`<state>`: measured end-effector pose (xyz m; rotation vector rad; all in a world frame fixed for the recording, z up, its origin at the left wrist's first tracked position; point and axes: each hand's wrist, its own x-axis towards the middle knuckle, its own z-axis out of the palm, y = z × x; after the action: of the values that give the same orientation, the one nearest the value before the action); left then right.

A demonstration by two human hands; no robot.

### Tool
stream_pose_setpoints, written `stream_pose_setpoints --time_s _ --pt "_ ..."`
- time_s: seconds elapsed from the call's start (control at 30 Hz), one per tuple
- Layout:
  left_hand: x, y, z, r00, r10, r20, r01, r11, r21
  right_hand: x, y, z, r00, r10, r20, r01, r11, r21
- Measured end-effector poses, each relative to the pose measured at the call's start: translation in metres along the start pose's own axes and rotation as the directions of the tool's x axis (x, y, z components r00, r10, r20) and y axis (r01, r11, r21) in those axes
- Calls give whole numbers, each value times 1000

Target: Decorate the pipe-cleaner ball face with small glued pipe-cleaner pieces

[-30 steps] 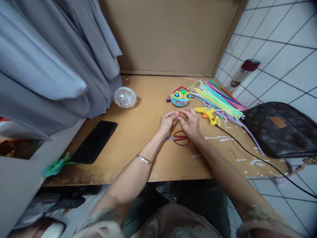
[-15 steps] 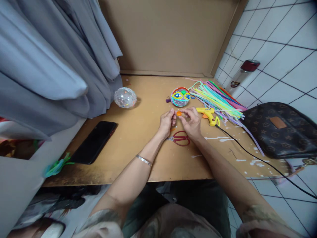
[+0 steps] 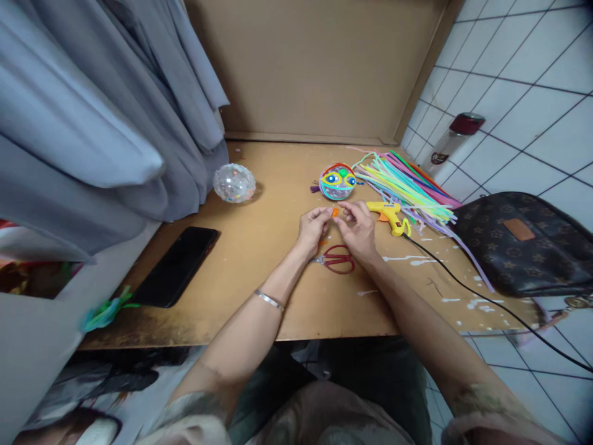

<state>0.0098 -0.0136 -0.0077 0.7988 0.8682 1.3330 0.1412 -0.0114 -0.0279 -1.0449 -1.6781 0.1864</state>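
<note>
Near the middle of the table, my left hand (image 3: pixel 315 228) pinches a small orange piece (image 3: pixel 335 212) between thumb and fingertips. It looks like a fuzzy craft stem wound small, but its exact form is too small to tell. My right hand (image 3: pixel 357 227) is just to its right, thumb and index finger apart; whether they touch the piece I cannot tell. Red-handled scissors (image 3: pixel 340 259) lie below both hands, blades partly behind my left wrist. Beyond the hands stands a clear ball (image 3: pixel 338 182) decorated with a colourful face. A yellow glue gun (image 3: pixel 389 216) lies right of my right hand.
Craft stems (image 3: pixel 407 182) in many colours are heaped at the back right. A clear speckled ball (image 3: pixel 235 183) stands left, a phone (image 3: pixel 176 266) nearer. A brown patterned bag (image 3: pixel 523 247) and the glue gun's black cord (image 3: pixel 463 284) occupy the right. Grey curtain (image 3: pixel 139 111) hangs left.
The orange piece has turned from a flat round face to a narrower view at my left fingertips. My right fingers have spread slightly apart. Everything else stays put.
</note>
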Motion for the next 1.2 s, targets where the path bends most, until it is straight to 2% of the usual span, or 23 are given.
stream_pose_setpoints --time_s 0.33,0.53,0.73,1.0,1.2 --pt "1 1 1 999 9 -35 -10 1000 -17 0 1 0 1000 14 -28 -14 1000 2" --pt "2 -2 -1 1000 10 1 -10 1000 -7 -1 2 2 999 4 -38 -3 1000 15" --pt "4 -7 -4 996 26 87 -25 1000 -12 -2 1 3 999 -21 -31 21 1000 -8" --pt "4 -5 -3 998 16 65 -13 999 -42 -4 -1 4 999 -39 -18 39 999 -28" --pt "6 -5 -5 996 4 91 1 998 -57 -3 -2 3 998 -63 -23 61 996 -70"
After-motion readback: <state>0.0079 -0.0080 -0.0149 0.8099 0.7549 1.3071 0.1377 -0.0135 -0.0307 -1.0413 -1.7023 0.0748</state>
